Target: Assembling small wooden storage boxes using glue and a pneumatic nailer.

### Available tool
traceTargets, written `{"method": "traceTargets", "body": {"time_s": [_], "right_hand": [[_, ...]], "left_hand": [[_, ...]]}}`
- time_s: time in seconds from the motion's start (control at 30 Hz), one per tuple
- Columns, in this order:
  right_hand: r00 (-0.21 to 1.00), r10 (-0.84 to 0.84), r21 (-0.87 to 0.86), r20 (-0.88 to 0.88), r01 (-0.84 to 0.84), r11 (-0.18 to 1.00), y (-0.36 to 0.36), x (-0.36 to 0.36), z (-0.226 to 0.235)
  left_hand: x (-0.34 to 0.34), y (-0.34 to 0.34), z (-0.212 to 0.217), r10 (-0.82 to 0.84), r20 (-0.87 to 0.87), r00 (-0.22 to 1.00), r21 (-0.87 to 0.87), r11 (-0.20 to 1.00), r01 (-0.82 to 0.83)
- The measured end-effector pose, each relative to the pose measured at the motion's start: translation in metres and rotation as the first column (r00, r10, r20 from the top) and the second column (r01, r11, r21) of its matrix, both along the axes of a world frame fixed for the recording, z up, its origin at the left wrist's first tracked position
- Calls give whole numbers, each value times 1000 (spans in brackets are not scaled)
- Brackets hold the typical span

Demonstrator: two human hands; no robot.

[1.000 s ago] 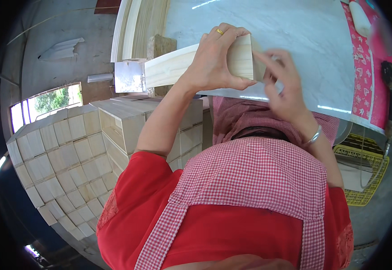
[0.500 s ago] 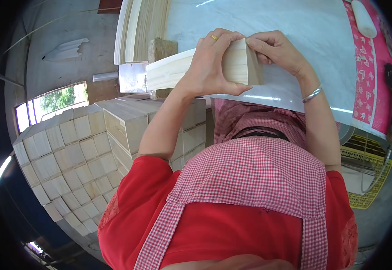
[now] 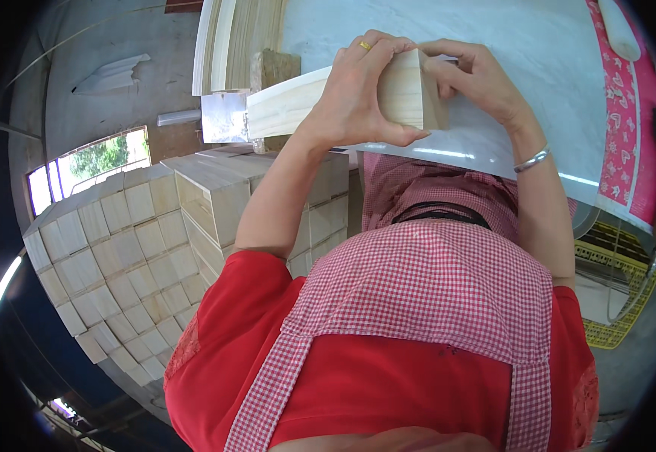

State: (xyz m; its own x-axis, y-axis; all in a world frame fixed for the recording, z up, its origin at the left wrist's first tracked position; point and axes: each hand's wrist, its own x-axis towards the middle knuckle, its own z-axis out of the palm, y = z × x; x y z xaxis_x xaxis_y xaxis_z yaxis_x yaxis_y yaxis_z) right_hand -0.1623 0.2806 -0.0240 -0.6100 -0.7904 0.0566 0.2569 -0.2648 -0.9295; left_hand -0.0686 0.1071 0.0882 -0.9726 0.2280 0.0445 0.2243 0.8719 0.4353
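Observation:
A long pale wooden box point(image 3: 290, 101) stretches left to right over the near edge of the white-topped table point(image 3: 524, 98). My left hand point(image 3: 352, 94) is wrapped over its right part, thumb on the near side and fingers along the far edge. At the box's right end my right hand point(image 3: 482, 81) has its fingers bent, with fingertips and thumb against the far corner of the end face. What lies under these fingertips, if anything, is hidden. The box's left end lies beside a small block point(image 3: 275, 69) on the table.
Long thin wooden boards point(image 3: 237, 45) stand stacked at the far left of the table. Rows of pale wooden boxes point(image 3: 128, 260) are piled to my left. A pink patterned cloth point(image 3: 620, 128) covers the right edge, bearing a white roll point(image 3: 619, 30). Below it is a yellow crate point(image 3: 622, 313).
The whole scene has shifted slightly in view. My right fingers have moved a little around the box's far right corner; my left hand keeps its grip.

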Motion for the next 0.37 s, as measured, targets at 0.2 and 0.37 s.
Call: {"method": "traceTargets", "body": {"time_s": [0.2,0.37], "right_hand": [[990,84,105,-113,-72,992,23,20,16],[992,99,123,-83,-88,988,19,17,14]], "left_hand": [[2,-2,-1,-2,-19,1000,-19,1000,2],[0,-2,-3,-8,-25,1000,-12,1000,7]]}}
